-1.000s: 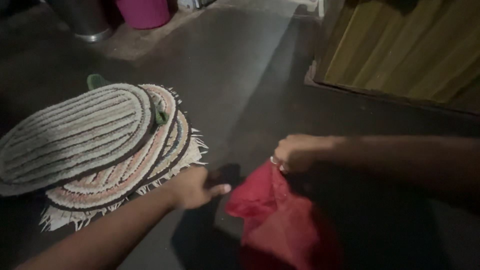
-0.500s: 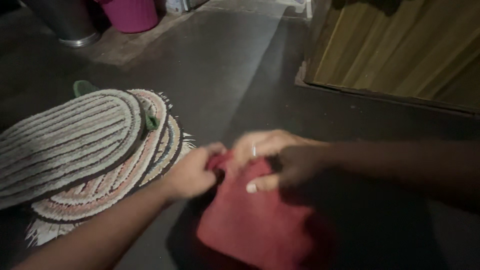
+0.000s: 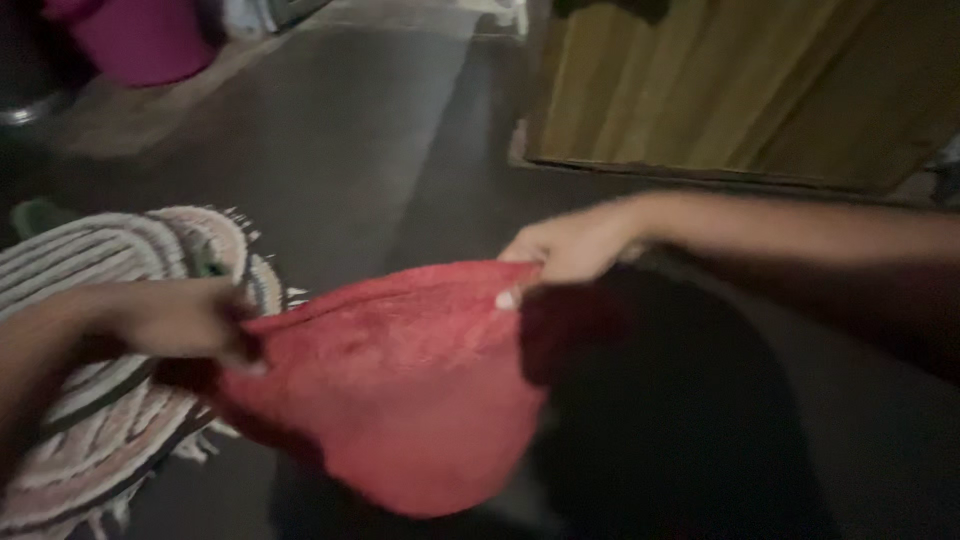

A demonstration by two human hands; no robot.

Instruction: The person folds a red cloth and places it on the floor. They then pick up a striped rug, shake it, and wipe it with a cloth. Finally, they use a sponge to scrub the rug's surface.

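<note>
- Stretching between both hands, a red cloth [image 3: 400,380] is held up above the dark floor [image 3: 400,150], w/ its top edge pulled taut and the rest sagging down in a rounded belly.
- Left hand [image 3: 185,320] is seen at the cloth's left top corner; fingers are pressed together on the fabric, thumb side blurred, so exact pinch can't be told beyond a closed hold.
- Right hand [image 3: 570,245] is seen at the right top corner; edge is pinched betw. thumb and fingers, a pale nail showing at the cloth edge.
- Right corner is held higher than left, so the top edge runs tilted, rising toward the right.
- Cloth is located centre-low in view, just right of a stack of oval braided mats [image 3: 110,380], which lie on the floor under/behind the left hand; fringe is seen at the mats' edge.
- A green item [image 3: 35,215] is partly shown at the far side of the mats; kind can't be told.
- A yellowish wooden panel [image 3: 740,90] stands upper right, well apart from the cloth.
- A pink bucket [image 3: 140,40] is seen top left, blurred, far from both hands.
</note>
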